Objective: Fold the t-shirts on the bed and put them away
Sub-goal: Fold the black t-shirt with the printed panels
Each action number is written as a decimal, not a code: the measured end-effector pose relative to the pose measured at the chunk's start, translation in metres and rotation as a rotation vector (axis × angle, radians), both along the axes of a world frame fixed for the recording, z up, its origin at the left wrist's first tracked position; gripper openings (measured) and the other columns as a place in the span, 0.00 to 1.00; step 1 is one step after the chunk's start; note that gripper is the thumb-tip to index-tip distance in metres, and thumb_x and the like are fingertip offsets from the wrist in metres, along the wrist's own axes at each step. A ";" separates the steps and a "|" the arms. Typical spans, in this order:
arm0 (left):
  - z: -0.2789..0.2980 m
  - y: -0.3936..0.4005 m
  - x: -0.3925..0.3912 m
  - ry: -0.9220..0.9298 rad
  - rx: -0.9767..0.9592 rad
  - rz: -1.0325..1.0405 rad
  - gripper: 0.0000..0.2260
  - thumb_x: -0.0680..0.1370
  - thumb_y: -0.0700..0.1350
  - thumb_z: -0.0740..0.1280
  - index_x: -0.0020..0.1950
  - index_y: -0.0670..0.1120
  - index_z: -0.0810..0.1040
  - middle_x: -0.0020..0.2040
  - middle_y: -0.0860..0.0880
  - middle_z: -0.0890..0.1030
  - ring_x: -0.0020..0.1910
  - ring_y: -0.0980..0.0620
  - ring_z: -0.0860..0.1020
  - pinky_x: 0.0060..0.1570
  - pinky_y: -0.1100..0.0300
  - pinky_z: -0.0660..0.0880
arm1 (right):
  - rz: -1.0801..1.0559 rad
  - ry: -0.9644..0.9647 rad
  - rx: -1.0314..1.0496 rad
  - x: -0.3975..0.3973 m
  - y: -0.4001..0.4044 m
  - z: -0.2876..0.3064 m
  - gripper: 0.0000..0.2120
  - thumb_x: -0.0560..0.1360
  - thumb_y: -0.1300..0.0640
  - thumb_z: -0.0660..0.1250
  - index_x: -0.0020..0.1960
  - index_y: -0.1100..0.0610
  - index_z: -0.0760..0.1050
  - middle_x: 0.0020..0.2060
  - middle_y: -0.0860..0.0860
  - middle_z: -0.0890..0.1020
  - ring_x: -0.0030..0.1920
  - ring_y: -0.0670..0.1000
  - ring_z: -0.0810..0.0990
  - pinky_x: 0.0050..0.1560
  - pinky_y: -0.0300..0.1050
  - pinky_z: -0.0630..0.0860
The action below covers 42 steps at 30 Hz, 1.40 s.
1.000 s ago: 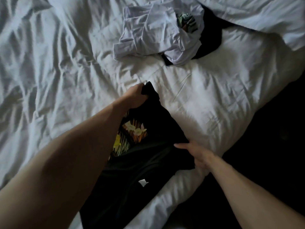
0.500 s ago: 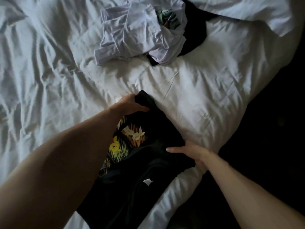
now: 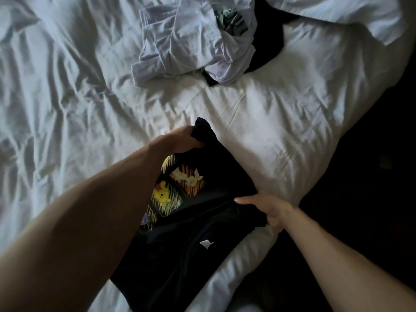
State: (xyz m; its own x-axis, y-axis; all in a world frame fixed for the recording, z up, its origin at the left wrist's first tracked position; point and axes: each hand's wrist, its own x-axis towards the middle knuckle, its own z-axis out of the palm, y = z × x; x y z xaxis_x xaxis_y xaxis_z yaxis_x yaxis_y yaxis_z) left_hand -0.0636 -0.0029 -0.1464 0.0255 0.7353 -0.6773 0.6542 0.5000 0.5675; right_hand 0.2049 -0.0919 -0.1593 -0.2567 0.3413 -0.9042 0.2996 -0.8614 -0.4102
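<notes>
T-shirts are what you're sorting, and the black t-shirt with its cartoon print lies in the lower centre of the frame, spread over the near edge of the bed. Starting at the left of the frame, the rumpled white bedding fills everything from the upper left down to your forearm, which crosses from the lower left corner toward the middle. Your left hand sits just above centre, its grip clenched around a bunched corner of the black t-shirt, lifting that corner a little off the sheet. Straight above, in the upper centre of the frame, a crumpled white t-shirt lies in a heap, well apart from your hands, with a dark garment partly under its right side and a bit of green print showing in the folds. Moving right of centre, your right hand holds the right edge of the black t-shirt, thumb laid on top and fingers curled under the cloth. Past the bed's edge, the lower right of the frame is dark floor
</notes>
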 end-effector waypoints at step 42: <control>0.178 -0.273 -0.090 -0.192 0.047 0.322 0.24 0.63 0.51 0.73 0.57 0.44 0.79 0.52 0.44 0.83 0.51 0.48 0.81 0.57 0.53 0.76 | 0.589 0.068 0.200 -0.077 -0.174 0.168 0.14 0.75 0.64 0.71 0.60 0.57 0.76 0.57 0.57 0.82 0.53 0.54 0.82 0.52 0.42 0.79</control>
